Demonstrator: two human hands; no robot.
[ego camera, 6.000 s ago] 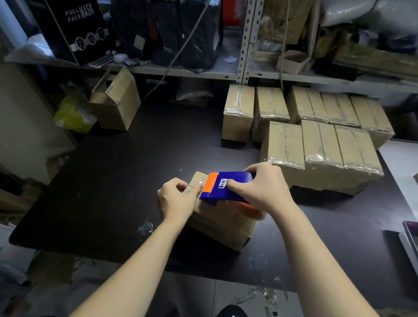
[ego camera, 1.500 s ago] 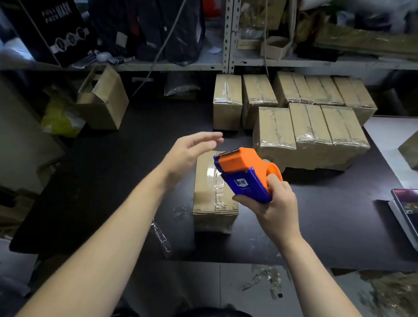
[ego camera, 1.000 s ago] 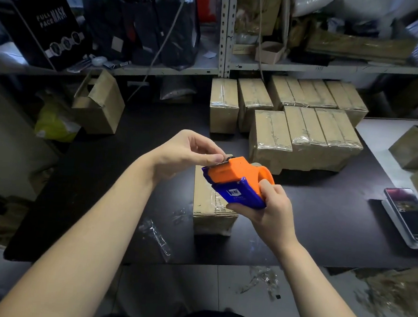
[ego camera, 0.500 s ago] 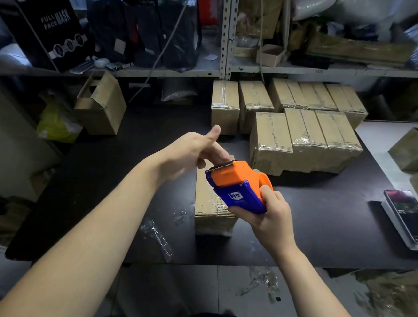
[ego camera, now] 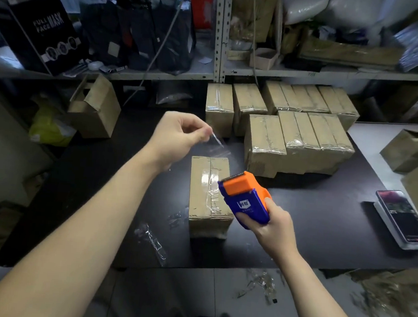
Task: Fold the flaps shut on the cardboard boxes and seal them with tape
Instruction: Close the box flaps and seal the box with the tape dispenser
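While the left hand (ego camera: 177, 138) pinches the end of the tape (ego camera: 218, 144) above the box (ego camera: 208, 196) on the desk (ego camera: 324, 219) and the right hand (ego camera: 270, 224) grips the dispenser (ego camera: 244, 199), that film (flimsy, sticky, I'd guess) wants holding taut by its edge.

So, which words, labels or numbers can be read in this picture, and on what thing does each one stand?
"FULL FACE MASK": on the black box at the far left.
White label on the blue tape dispenser: too blurred to read.
Small marking on the shelf edge: too small to read.
Phone screen: unreadable.
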